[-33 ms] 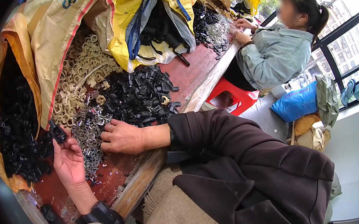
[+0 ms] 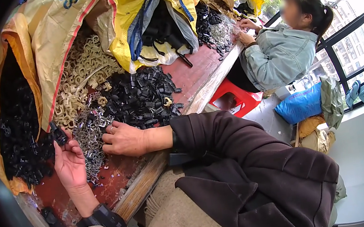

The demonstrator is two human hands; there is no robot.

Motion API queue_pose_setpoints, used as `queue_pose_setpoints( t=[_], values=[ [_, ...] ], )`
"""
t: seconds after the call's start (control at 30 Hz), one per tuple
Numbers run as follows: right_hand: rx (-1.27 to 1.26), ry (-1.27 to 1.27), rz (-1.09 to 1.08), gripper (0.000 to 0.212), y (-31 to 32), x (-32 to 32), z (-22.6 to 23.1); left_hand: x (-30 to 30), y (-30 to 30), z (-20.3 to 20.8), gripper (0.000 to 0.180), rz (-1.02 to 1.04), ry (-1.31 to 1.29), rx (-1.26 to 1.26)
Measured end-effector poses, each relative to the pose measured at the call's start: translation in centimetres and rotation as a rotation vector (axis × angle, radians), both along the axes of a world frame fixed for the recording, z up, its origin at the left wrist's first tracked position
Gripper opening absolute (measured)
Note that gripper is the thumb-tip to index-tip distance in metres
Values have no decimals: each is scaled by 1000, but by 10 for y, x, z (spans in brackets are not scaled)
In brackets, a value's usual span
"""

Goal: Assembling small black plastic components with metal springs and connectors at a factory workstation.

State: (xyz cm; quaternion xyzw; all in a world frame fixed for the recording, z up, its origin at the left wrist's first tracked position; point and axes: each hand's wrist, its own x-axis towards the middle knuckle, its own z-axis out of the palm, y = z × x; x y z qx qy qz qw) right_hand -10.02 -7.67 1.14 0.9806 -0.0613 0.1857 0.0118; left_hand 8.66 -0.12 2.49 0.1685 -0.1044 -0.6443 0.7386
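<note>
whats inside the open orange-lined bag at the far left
Black parts fill the lower mouth of the bag, beside the left hand. The upper interior is dark, and the top layer and bag walls hide whatever lies deeper.

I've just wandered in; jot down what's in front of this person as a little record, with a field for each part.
Left hand: the left hand pinches a black plastic part
Right hand: the right hand is at the metal pieces, fingers bent; whether it grips one is hidden
Loose heaps: cream rings and black pieces, next to the metal pieces
Sacks: a cream sack with a red stripe; a yellow sack
Surface: reddish table with a worn wooden edge
Nearby: a co-worker in a pale jacket; a red stool
</note>
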Motion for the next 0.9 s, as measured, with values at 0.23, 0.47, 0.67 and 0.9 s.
queue_pose_setpoints(
  t=[0.23, 0.47, 0.67, 0.9],
  values=[
    [-23, 19, 9, 12, -3, 3, 0, 1, -1, -4, 39, -3, 8, 20],
    [-71, -71, -58, 13, -2, 8, -1, 0, -3, -6, 37, -19, -8, 36],
    [-23, 7, -22, 12, -1, 13, -5, -1, -2, -6, 37, -26, -13, 35],
    [-57, -11, -22, 11, -1, 13, -6, -2, -2, -7, 37, -28, -32, 53]
  ],
)
